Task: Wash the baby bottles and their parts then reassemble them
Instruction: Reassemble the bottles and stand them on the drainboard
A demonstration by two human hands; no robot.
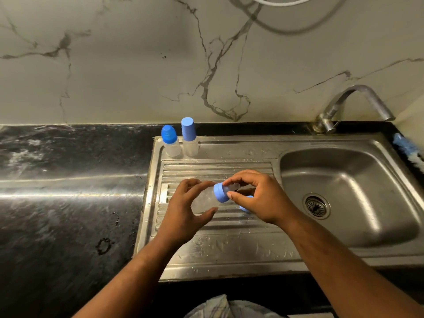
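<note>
Over the steel drainboard (220, 246) my left hand (183, 210) grips a clear baby bottle (204, 200) lying on its side. A blue collar ring (220, 195) with a clear teat (234, 187) sits on the bottle's neck, and my right hand (259, 198) pinches that ring between fingers and thumb. A blue cap (244, 208) lies on the drainboard, mostly hidden under my right hand. Two assembled bottles stand upright at the back of the drainboard: one with a rounded blue cap (170, 141), one with a tall blue cap (189, 137).
The sink basin (348, 193) with its drain (316, 205) lies to the right, below a metal tap (353, 106). A blue and white bottle brush (408, 150) rests at the far right edge. Wet black countertop (68, 191) stretches left. A marble wall stands behind.
</note>
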